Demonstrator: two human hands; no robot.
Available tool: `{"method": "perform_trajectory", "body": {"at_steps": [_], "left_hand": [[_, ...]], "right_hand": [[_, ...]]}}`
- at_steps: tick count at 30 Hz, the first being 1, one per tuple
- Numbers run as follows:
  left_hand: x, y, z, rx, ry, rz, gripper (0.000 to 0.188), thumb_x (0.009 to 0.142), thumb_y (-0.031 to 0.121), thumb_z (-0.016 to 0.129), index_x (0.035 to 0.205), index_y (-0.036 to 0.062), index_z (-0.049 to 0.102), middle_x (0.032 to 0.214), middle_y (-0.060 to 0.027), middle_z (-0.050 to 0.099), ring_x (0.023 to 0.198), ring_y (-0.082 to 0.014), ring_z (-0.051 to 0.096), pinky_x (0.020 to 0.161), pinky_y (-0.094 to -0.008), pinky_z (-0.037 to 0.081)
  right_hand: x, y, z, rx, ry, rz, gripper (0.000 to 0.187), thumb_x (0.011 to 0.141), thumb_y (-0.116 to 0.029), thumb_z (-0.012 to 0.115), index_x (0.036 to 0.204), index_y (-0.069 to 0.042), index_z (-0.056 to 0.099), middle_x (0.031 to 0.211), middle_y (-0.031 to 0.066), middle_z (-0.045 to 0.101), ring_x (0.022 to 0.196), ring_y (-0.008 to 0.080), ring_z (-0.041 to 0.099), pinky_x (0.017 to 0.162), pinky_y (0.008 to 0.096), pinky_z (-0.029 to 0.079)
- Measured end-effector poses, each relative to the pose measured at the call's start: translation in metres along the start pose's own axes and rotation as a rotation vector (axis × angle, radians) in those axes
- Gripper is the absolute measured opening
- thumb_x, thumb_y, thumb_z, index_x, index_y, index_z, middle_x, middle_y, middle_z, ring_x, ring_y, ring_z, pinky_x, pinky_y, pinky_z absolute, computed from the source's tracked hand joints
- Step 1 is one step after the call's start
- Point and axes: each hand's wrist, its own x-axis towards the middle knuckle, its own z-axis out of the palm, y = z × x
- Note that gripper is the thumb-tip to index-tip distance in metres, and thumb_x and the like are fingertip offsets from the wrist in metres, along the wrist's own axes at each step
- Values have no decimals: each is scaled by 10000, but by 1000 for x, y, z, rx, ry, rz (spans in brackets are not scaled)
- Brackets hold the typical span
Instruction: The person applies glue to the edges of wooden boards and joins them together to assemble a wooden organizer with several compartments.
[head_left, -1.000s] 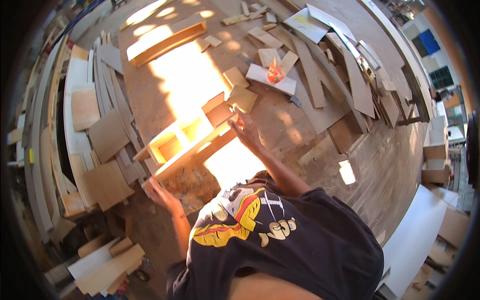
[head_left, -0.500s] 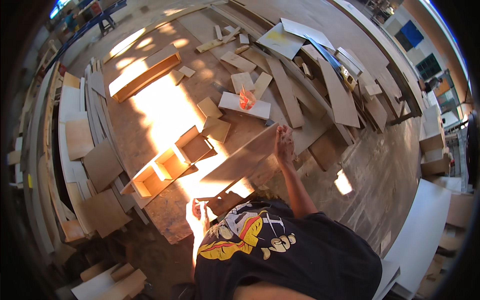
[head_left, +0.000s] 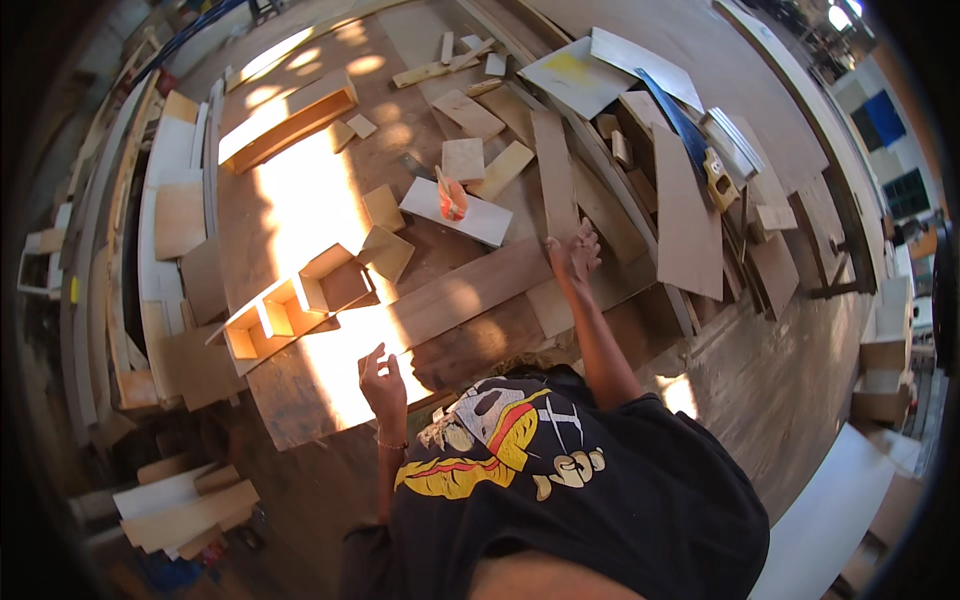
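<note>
A long brown wooden board [head_left: 470, 292] lies flat on the worktable in front of me, partly in sunlight. My right hand [head_left: 575, 258] is at its right end, fingers spread and thumb by the board's edge; it does not grip the board. Just off the board's left end, my left hand [head_left: 382, 385] hovers with bent fingers held apart, and I see nothing in it. Beyond the left hand rests a small open wooden box with compartments [head_left: 290, 307]. A white board [head_left: 458, 212] behind the long one carries a red-orange container [head_left: 452, 200] with something sticking out.
Loose wooden pieces [head_left: 468, 115] and planks [head_left: 690, 210] cover the table's far and right parts. A handsaw [head_left: 718, 180] with a yellow handle lies among them. A long wooden tray [head_left: 290, 128] sits far left. Board stacks [head_left: 180, 220] stand along the left side.
The long board was tilted up with both hands at its ends; now it lies flat. My right hand has released its end and spread its fingers, and my left hand has come off the other end.
</note>
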Motion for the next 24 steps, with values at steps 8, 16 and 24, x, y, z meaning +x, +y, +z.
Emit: {"method": "perform_trajectory", "body": {"at_steps": [8, 16, 24], "left_hand": [[0, 55, 21, -129, -25, 138, 230, 820, 16, 579, 1047, -11, 614, 890, -111, 579, 739, -154, 576, 554, -242, 485], [29, 48, -29, -318, 120, 39, 243, 850, 66, 565, 1087, 24, 601, 937, -88, 601, 834, -160, 589, 662, -266, 506], [70, -21, -176, -612, 693, -139, 381, 915, 190, 539, 1234, -8, 477, 1136, -100, 561, 961, -143, 558, 794, -273, 473]], "right_hand": [[58, 43, 7, 816, -330, 104, 315, 761, -56, 632, 1061, 28, 584, 873, 77, 629, 707, 135, 575, 638, 276, 457], [13, -53, -93, 1141, -715, -273, 197, 820, -32, 608, 1010, 22, 606, 855, 4, 605, 763, 70, 535, 708, 218, 425], [-98, -151, -91, 679, -923, -812, 185, 780, 16, 603, 952, -31, 653, 833, 56, 627, 762, 144, 606, 681, 265, 468]]}}
